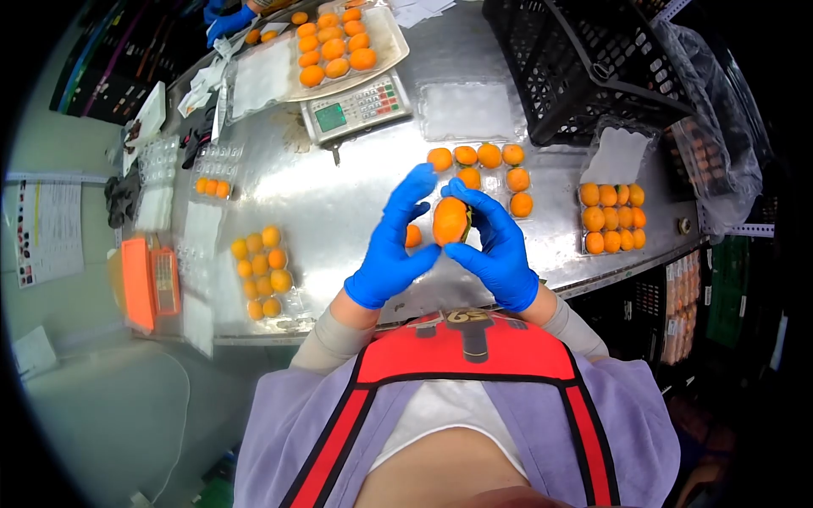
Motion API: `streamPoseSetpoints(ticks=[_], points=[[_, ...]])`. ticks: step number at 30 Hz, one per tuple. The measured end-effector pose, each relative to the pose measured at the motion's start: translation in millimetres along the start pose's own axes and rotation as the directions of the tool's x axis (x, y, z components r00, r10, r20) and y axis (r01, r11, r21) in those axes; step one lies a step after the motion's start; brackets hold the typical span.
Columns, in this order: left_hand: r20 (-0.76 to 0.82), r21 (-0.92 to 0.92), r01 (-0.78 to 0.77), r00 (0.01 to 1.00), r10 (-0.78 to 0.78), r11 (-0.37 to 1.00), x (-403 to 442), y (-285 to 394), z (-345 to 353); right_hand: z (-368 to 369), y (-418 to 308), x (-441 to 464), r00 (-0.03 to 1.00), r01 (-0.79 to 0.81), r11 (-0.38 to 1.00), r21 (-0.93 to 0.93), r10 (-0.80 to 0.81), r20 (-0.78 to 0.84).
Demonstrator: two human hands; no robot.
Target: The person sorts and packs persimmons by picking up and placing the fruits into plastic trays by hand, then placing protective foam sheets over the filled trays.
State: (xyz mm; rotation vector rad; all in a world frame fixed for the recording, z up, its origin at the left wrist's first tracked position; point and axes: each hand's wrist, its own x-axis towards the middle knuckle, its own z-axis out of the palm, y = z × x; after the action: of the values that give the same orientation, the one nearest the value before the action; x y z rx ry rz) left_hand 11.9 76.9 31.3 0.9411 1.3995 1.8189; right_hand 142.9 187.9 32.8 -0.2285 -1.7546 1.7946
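Observation:
An orange fruit (450,221) with a bit of green leaf at its right side is gripped by my right hand (498,251), which wears a blue glove. My left hand (395,240), also gloved in blue, is beside the fruit's left side with its fingers apart and raised. Beyond both hands lies a clear tray partly filled with orange fruits (489,156), its lid (466,111) opened away from me. Another orange fruit (412,235) shows between my left hand and the held fruit.
A scale (356,107) bears a tray of fruits (332,42). A black crate (593,72) stands at the back right. Filled fruit trays sit at right (613,218) and left (262,273). An orange container (138,284) is far left. Another person's blue-gloved hand (229,24) shows at top left.

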Motion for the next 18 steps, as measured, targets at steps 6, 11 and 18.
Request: streamPoseSetpoints(ticks=[6, 11, 18], points=[[0.151, 0.306, -0.077, 0.988, 0.032, 0.949, -4.9, 3.3, 5.8, -1.6, -4.7, -4.2, 0.958, -0.287, 0.870, 0.400, 0.272, 0.097], [0.208, 0.293, -0.138, 0.975, 0.078, 0.946, 1.6, 5.1, 3.9, -1.0, -6.1, 2.4, 0.994, -0.017, 0.941, 0.339, -0.021, 0.110], [0.246, 0.366, -0.316, 0.940, 0.236, 0.875, 4.7, 14.9, 8.8, -5.8, -8.2, -1.7, 0.986, 0.034, 0.963, 0.268, -0.077, 0.149]])
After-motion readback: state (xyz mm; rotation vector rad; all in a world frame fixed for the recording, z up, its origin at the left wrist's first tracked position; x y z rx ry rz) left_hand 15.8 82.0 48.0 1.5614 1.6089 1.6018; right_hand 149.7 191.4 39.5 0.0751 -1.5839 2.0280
